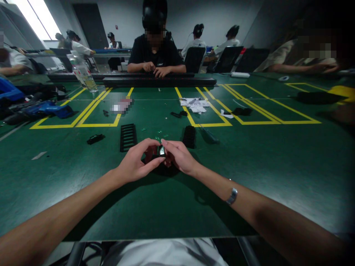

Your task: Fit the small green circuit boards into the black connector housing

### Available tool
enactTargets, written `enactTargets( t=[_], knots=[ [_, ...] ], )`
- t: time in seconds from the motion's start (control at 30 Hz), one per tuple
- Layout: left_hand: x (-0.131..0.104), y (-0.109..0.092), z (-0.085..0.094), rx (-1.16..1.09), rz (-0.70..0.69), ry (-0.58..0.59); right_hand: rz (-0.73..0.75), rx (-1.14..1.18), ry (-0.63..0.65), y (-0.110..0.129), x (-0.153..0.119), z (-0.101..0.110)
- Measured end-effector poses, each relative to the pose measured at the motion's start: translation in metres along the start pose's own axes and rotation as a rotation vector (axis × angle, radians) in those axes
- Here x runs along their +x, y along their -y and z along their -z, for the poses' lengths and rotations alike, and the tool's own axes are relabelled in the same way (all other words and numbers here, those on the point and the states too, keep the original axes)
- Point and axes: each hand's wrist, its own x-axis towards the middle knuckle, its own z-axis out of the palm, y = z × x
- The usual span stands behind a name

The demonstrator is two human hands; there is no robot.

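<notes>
Both hands meet over the near middle of the green table [133, 207]. Between them is a small black piece with a shiny, pale face [162, 150]; its exact kind I cannot make out. My left hand [138, 159] is closed on its left side with thumb and fingertips. My right hand [181, 157] grips it from the right, some fingers hidden behind. Just beyond my left hand lies a black slotted rack [128, 137]. Past my right hand sits a black ridged block [189, 137]. Small clear green-tinted bits [159, 135] are scattered between these two.
A black part [95, 139] lies at left, near a pale scrap [39, 155]. Crumpled white paper [195, 104] and a clear plastic bag [209, 135] are farther right. A bottle [85, 75] stands by a long black bar [159, 82]. A person [155, 48] sits opposite.
</notes>
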Motion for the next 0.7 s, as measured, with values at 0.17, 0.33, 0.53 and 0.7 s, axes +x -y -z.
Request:
enactTargets(
  t=[0.17,0.33,0.53,0.7],
  knots=[
    [-0.0003,-0.0019,-0.0008,-0.02,0.011,0.021,-0.008,-0.076,-0.017,-0.0004,0.0005,-0.0013],
    [-0.0002,-0.0021,-0.0006,-0.026,0.018,0.038,0.021,-0.129,-0.014,-0.0009,0.0007,-0.0011],
    [0.0002,-0.0018,-0.0004,-0.019,0.028,0.048,0.027,-0.145,-0.01,-0.0013,0.0008,-0.0016],
    [-0.0001,-0.0016,-0.0015,-0.007,0.019,0.036,0.028,-0.163,-0.011,-0.0009,0.0007,-0.0019]
  ],
)
